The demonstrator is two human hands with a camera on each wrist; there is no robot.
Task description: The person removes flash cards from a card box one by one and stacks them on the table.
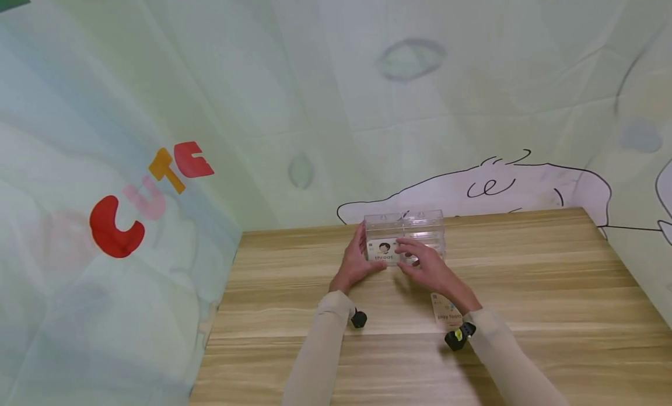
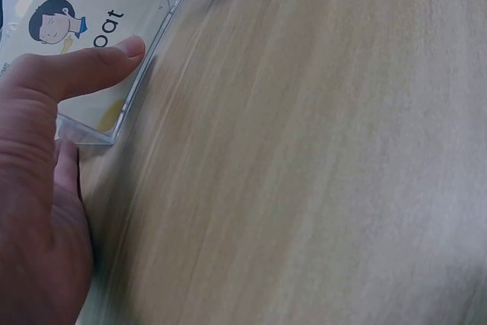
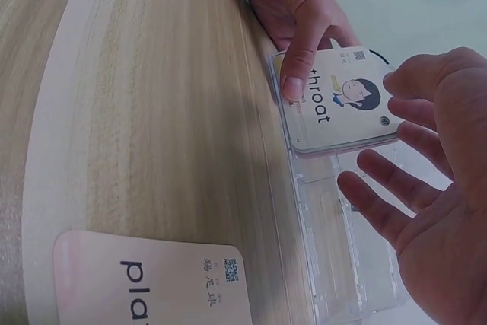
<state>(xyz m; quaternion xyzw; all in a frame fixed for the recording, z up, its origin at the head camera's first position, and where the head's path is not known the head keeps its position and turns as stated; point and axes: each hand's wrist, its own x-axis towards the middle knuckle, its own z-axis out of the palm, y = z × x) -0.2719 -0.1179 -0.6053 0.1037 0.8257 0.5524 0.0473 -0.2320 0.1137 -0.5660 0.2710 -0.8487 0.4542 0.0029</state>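
Observation:
A clear plastic box [image 1: 424, 223] with several compartments stands near the table's back edge. In its left compartment sits a white card [image 1: 379, 249] printed "throat" with a child's picture. My left hand [image 1: 353, 265] grips the box's left side, and its thumb [image 2: 99, 70] lies across the card's lower part. To the right, my right hand [image 1: 429, 270] holds nothing, its fingers spread and loosely bent. One of its fingertips is close to the card's upper edge in the right wrist view; whether it touches, I cannot tell. The right compartments [image 3: 335, 226] are partly hidden behind this hand.
A second card [image 1: 443, 312] reading "play foot…" lies on the wooden table [image 1: 273, 312] below my right forearm, partly covered. Behind the table hangs a printed cloth [image 1: 325, 114], which also spans the left side, with letters spelling "CUTE".

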